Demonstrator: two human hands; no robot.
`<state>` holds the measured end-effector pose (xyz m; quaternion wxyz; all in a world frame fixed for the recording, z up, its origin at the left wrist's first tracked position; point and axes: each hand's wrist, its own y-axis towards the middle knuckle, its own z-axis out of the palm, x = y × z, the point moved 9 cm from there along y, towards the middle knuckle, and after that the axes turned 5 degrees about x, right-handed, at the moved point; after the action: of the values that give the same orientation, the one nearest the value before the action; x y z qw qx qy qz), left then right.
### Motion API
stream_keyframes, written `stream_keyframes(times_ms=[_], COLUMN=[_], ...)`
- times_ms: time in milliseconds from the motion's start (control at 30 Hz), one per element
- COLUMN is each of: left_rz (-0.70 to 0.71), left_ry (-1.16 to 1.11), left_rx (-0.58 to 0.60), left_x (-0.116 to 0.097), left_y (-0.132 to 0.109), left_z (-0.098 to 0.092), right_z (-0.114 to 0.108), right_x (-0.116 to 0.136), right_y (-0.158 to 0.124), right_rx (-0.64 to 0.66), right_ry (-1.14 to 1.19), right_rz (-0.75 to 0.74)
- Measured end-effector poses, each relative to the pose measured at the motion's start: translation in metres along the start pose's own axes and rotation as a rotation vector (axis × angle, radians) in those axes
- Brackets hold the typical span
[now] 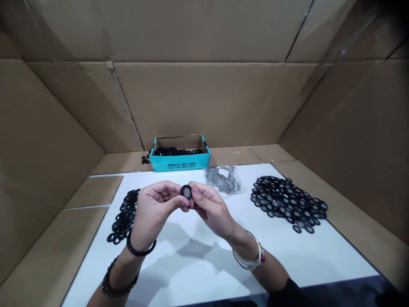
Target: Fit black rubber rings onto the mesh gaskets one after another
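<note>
A black rubber ring with a grey mesh centre stands on edge above the white table. My left hand pinches its left side between thumb and fingertips. My right hand grips the opposite side, and its fingertips hide the ring's lower right edge. A loose heap of similar rings lies just left of my left hand, and a larger heap lies farther right of my right hand.
A teal cardboard box holding black rings stands behind the table, with a few rings spilled at its left. A clear plastic bag of grey parts lies near the table's far edge. Cardboard sheets line the back and sides.
</note>
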<state>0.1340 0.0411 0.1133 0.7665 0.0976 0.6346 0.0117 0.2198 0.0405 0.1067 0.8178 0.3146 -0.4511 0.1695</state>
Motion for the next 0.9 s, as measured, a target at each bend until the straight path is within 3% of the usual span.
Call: stream_keyframes(times_ms=[400, 767, 900], left_rz=[-0.054, -0.128, -0.123], left_ry=[-0.032, -0.199, -0.161], left_rx=[0.138, -0.006, 0.014], left_x=[0.005, 0.020, 0.021], left_y=[0.002, 0.006, 0.007], left_z=[0.002, 0.010, 0.010], right_z=[0.002, -0.009, -0.009], right_x=[0.004, -0.009, -0.005], right_y=[-0.003, 0.001, 0.001], right_rx=[-0.029, -0.165, -0.136], right_ry=[-0.104, 0.084, -0.028], right_rz=[0.048, 0.094, 0.073])
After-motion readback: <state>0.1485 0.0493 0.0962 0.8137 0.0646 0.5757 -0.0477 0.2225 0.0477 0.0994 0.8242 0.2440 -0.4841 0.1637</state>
